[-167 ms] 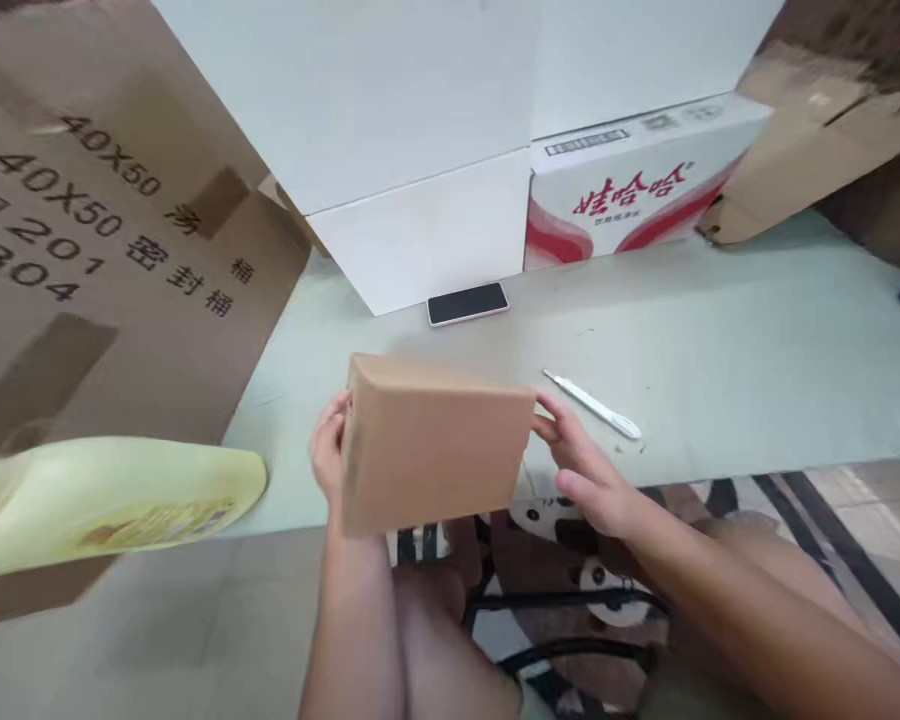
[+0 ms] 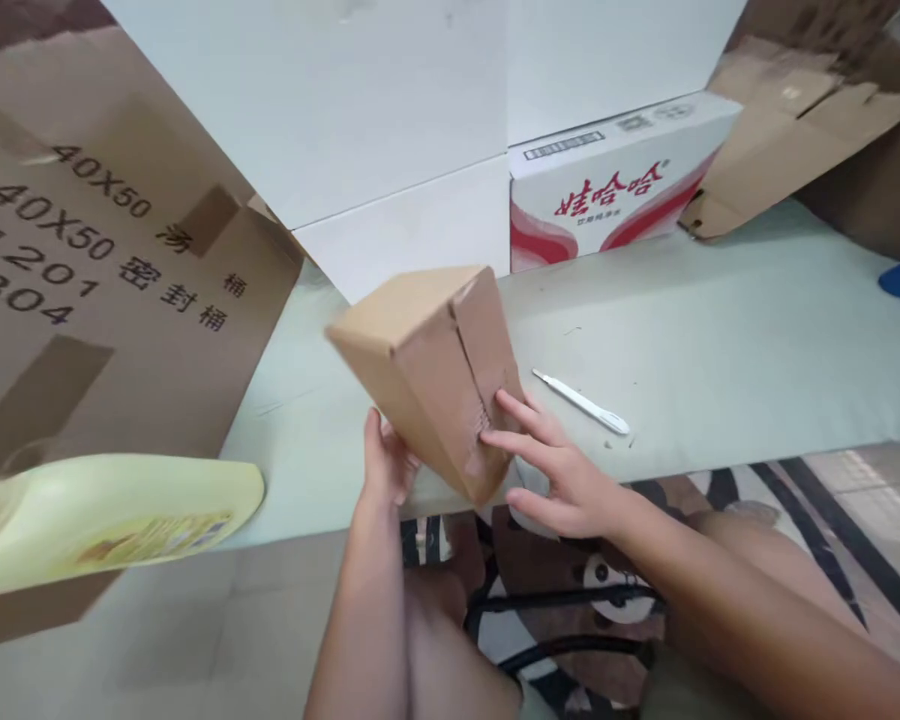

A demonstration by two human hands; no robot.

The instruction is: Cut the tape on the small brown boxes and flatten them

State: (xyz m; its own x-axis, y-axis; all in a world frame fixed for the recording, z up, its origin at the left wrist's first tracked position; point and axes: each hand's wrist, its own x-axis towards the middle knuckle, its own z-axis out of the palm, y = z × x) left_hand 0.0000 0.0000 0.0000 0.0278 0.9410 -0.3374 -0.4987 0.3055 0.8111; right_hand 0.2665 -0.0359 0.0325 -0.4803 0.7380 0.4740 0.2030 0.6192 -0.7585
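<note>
We have the small brown box (image 2: 424,375) tilted up over the near edge of the table (image 2: 720,330), its seamed end face turned toward our right; whether its lower corner touches anything, we cannot tell. Our left hand (image 2: 384,455) grasps it from the lower left side, the fingers partly hidden behind the cardboard. Our right hand (image 2: 559,475) is spread and released, with 2 fingertips resting on the end face beside the seam and a rough, torn-looking patch. To handle it well, we should let the left hand carry the weight, angle the seam toward our eyes and press lightly so the cardboard doesn't buckle. Just beyond the right hand lies a slim white tool (image 2: 581,402), its thin tip worth avoiding. Further out are the white box with red lettering (image 2: 615,205), the yellow bottle (image 2: 112,520) and the large printed carton (image 2: 105,250)
</note>
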